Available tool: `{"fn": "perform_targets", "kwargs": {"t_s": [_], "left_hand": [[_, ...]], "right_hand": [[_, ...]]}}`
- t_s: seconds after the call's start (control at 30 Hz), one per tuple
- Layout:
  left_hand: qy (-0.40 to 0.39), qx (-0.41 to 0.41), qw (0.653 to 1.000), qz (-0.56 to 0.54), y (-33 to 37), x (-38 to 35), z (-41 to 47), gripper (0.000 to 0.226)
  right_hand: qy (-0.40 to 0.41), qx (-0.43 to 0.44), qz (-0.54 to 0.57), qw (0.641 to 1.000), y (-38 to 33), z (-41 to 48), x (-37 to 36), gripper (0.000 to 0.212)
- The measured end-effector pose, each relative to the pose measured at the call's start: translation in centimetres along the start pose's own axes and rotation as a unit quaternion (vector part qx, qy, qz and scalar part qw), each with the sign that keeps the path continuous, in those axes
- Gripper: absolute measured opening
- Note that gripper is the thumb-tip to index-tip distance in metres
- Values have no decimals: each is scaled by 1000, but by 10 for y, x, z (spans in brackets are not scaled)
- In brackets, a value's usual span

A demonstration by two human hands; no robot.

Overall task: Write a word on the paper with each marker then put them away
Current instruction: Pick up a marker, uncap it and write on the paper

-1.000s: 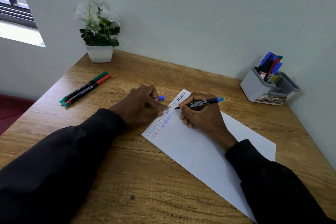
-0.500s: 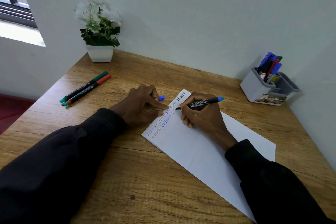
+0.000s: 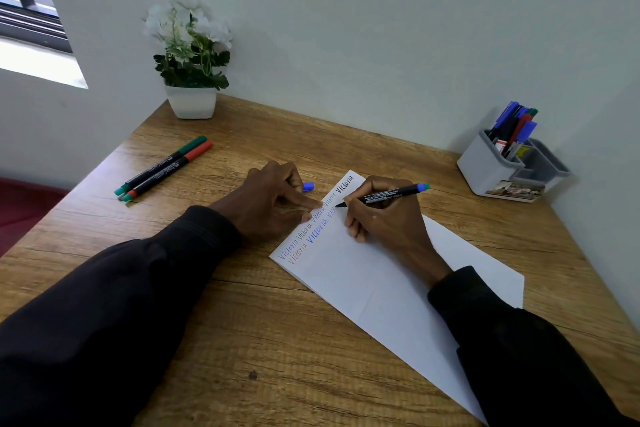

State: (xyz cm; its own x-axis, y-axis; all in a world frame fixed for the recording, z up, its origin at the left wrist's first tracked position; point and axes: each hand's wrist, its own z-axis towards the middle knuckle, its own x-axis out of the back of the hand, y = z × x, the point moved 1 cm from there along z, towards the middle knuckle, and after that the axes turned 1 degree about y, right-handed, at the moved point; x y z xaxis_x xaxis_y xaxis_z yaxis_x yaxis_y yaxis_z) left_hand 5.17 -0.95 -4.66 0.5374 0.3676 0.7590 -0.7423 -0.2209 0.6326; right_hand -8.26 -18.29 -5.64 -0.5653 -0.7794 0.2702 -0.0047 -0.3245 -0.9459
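Marker [image 3: 388, 196] pinched by right hand [image 3: 384, 222], tip touching paper [image 3: 363, 288] at its 12 o'clock end, row 2. Left hand [image 3: 270, 204] forefinger presses paper edge; whether curled fingers hold cap [image 3: 308, 186], cannot tell. Use light, level strokes.

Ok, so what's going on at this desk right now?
A person is writing on a sheet of paper on the desk. The right hand grips a black marker, its tip at the second line of repeated "Victoria". The left hand presses fingertips on the paper's edge. A blue cap pokes out beside it; held or not, I cannot tell. Two capped markers lie at the left, and more stand in the grey holder at the right.
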Motion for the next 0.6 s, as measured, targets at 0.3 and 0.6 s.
{"fn": "perform_targets", "kwargs": {"t_s": [0.3,0.6], "left_hand": [[12,-3,1000,-3,1,1,-1,31],[0,-1,1000,19,-3,-1,0,28]], "right_hand": [[6,-11,-11,1000,-1,1,-1,22],[19,-19,-7,1000,0,2,-1,15]]}}
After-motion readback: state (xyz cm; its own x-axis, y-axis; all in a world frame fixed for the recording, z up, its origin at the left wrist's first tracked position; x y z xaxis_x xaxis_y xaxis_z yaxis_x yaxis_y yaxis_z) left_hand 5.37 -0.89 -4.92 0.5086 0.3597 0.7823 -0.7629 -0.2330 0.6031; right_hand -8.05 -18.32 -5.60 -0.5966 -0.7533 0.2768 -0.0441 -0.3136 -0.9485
